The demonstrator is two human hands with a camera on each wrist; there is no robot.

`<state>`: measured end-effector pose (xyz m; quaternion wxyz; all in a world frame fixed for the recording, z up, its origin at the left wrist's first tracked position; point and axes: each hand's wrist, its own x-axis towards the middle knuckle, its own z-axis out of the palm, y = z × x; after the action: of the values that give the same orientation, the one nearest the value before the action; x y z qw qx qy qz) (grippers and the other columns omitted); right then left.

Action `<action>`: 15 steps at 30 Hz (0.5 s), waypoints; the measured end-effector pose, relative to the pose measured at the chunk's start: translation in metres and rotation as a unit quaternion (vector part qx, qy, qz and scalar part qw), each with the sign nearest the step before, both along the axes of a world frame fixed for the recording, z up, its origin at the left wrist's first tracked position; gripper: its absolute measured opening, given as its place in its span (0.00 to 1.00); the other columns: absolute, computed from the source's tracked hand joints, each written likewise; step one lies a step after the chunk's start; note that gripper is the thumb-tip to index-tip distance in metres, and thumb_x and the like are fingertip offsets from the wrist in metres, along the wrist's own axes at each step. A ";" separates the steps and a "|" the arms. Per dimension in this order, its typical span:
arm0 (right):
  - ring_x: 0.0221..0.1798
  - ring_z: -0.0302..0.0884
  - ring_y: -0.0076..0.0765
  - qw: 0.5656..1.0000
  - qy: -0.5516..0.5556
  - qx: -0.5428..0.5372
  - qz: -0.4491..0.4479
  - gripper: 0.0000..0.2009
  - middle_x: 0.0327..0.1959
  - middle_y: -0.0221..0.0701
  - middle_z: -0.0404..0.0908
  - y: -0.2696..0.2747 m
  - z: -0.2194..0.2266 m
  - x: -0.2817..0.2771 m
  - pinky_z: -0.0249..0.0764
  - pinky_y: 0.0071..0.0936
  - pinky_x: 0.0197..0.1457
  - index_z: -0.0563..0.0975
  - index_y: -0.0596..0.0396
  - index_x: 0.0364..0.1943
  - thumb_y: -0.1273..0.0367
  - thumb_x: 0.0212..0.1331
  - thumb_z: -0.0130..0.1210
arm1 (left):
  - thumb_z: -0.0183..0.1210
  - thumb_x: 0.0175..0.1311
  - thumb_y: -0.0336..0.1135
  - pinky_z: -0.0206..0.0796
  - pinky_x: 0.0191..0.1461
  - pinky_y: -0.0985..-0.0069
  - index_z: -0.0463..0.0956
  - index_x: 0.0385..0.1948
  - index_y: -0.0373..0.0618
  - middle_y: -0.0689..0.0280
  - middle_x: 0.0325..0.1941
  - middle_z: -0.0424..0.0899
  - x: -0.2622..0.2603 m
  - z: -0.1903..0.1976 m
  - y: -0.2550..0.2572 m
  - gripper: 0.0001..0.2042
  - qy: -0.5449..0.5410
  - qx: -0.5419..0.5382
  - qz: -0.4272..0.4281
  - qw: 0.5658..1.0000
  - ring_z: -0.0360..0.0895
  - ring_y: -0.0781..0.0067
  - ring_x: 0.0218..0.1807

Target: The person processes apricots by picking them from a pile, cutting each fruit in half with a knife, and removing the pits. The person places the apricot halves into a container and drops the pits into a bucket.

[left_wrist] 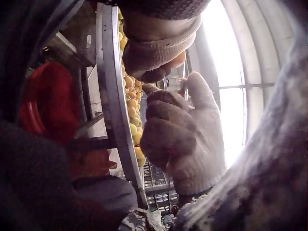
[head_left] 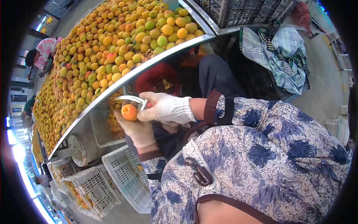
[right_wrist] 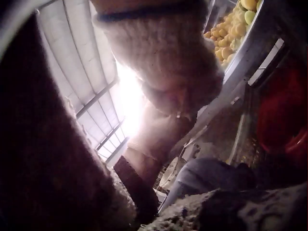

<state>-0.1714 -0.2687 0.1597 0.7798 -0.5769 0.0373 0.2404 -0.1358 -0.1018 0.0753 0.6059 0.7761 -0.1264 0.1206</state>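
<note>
Near the middle of the head view, my gloved left hand holds an orange apricot in its fingers. Just above it, my gloved right hand grips a hand tool with curved silvery metal arms and a red part at the palm. The metal reaches over the top of the apricot, and the right fingertips are beside the fruit. In the left wrist view the left hand is above, with a bit of orange fruit at its fingers, facing the right hand. The right wrist view shows the right hand dark against bright light.
A metal-rimmed table heaped with apricots runs along the left. Below the hands are a red basin, a clear tub and a white crate. More crates and a bucket stand nearby.
</note>
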 end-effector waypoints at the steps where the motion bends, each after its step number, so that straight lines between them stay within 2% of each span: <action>1: 0.20 0.74 0.33 0.997 -0.045 -0.065 -0.024 0.34 0.29 0.37 0.78 0.002 -0.006 0.001 0.68 0.28 0.21 0.57 0.64 0.68 0.58 0.64 0.53 | 0.66 0.58 0.31 0.63 0.67 0.66 0.44 0.69 0.39 0.52 0.62 0.70 0.002 0.002 0.000 0.42 0.019 -0.021 -0.021 0.999 0.71 0.61 0.61; 2: 0.20 0.74 0.33 0.997 -0.047 -0.064 -0.025 0.34 0.29 0.37 0.78 0.005 -0.018 0.002 0.68 0.28 0.21 0.57 0.64 0.68 0.58 0.64 0.53 | 0.66 0.59 0.32 0.63 0.67 0.67 0.44 0.69 0.38 0.52 0.61 0.70 0.003 0.008 -0.002 0.42 0.038 -0.044 -0.043 0.997 0.72 0.61 0.60; 3: 0.29 0.78 0.40 0.979 -0.112 -0.158 -0.059 0.36 0.35 0.41 0.80 0.009 -0.035 0.004 0.72 0.31 0.31 0.56 0.65 0.69 0.56 0.65 0.53 | 0.66 0.59 0.32 0.63 0.67 0.67 0.44 0.69 0.38 0.52 0.61 0.70 0.011 0.002 0.001 0.42 0.036 -0.044 -0.043 0.997 0.72 0.61 0.60; 4: 0.39 0.82 0.48 0.948 -0.175 -0.251 -0.092 0.37 0.40 0.45 0.82 0.010 -0.037 0.004 0.76 0.34 0.41 0.54 0.66 0.69 0.53 0.65 0.52 | 0.66 0.59 0.31 0.64 0.65 0.68 0.45 0.69 0.37 0.52 0.59 0.71 0.022 -0.005 0.006 0.42 0.121 -0.219 -0.044 0.967 0.72 0.62 0.59; 5: 0.46 0.79 0.64 0.943 -0.180 -0.265 -0.091 0.35 0.47 0.58 0.79 0.010 -0.038 0.000 0.73 0.47 0.48 0.57 0.66 0.65 0.50 0.66 0.47 | 0.66 0.59 0.31 0.65 0.64 0.69 0.45 0.69 0.35 0.52 0.58 0.72 0.028 -0.013 0.011 0.41 0.202 -0.386 -0.043 0.899 0.72 0.62 0.58; 6: 0.46 0.79 0.64 0.943 -0.180 -0.266 -0.090 0.35 0.47 0.58 0.79 0.009 -0.033 -0.002 0.73 0.47 0.48 0.57 0.66 0.65 0.50 0.66 0.47 | 0.66 0.59 0.31 0.65 0.64 0.69 0.45 0.69 0.35 0.52 0.58 0.72 0.022 -0.009 0.006 0.41 0.202 -0.387 -0.042 0.899 0.72 0.62 0.58; 7: 0.46 0.79 0.64 0.942 -0.179 -0.276 -0.071 0.35 0.45 0.59 0.79 0.007 -0.028 -0.003 0.74 0.47 0.48 0.55 0.66 0.66 0.51 0.66 0.47 | 0.57 0.66 0.37 0.67 0.59 0.70 0.55 0.62 0.38 0.55 0.53 0.74 0.012 -0.007 -0.001 0.27 0.061 -0.130 0.029 0.989 0.74 0.65 0.53; 8: 0.46 0.79 0.64 0.940 -0.177 -0.285 -0.053 0.36 0.44 0.60 0.79 0.007 -0.024 -0.003 0.74 0.46 0.48 0.53 0.66 0.68 0.52 0.66 0.47 | 0.49 0.74 0.43 0.70 0.54 0.71 0.64 0.55 0.40 0.58 0.47 0.76 0.004 0.001 -0.008 0.18 -0.086 0.140 0.097 0.982 0.75 0.68 0.49; 9: 0.46 0.79 0.64 0.941 -0.178 -0.285 -0.053 0.36 0.44 0.60 0.79 0.008 -0.022 -0.004 0.74 0.46 0.48 0.53 0.66 0.68 0.52 0.66 0.47 | 0.49 0.74 0.43 0.70 0.54 0.71 0.64 0.55 0.40 0.58 0.47 0.76 0.001 0.016 -0.016 0.18 -0.086 0.140 0.098 0.981 0.75 0.68 0.49; 10: 0.46 0.78 0.65 0.935 -0.189 -0.294 -0.057 0.35 0.42 0.60 0.79 0.009 -0.020 -0.005 0.74 0.48 0.48 0.54 0.66 0.68 0.53 0.67 0.47 | 0.44 0.75 0.47 0.70 0.53 0.72 0.66 0.53 0.41 0.60 0.46 0.76 -0.001 0.032 -0.025 0.19 0.053 -0.068 0.079 0.993 0.75 0.69 0.47; 11: 0.45 0.78 0.65 0.930 -0.200 -0.303 -0.062 0.34 0.40 0.60 0.79 0.009 -0.020 -0.006 0.73 0.49 0.48 0.54 0.66 0.68 0.54 0.67 0.46 | 0.40 0.76 0.52 0.70 0.51 0.73 0.68 0.51 0.43 0.61 0.45 0.76 -0.001 0.040 -0.030 0.21 0.189 -0.272 0.056 0.942 0.75 0.70 0.45; 15: 0.44 0.78 0.65 0.917 -0.225 -0.322 -0.073 0.34 0.38 0.59 0.79 0.011 -0.021 -0.007 0.73 0.50 0.46 0.54 0.68 0.67 0.54 0.67 0.47 | 0.33 0.75 0.60 0.70 0.50 0.75 0.69 0.50 0.45 0.63 0.45 0.76 0.011 0.024 -0.018 0.27 0.248 -0.336 -0.010 0.908 0.74 0.72 0.43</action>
<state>-0.1787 -0.2580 0.1386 0.5548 -0.8314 -0.0215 0.0215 -0.1249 -0.1193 0.0995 0.8441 0.5298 0.0686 -0.0465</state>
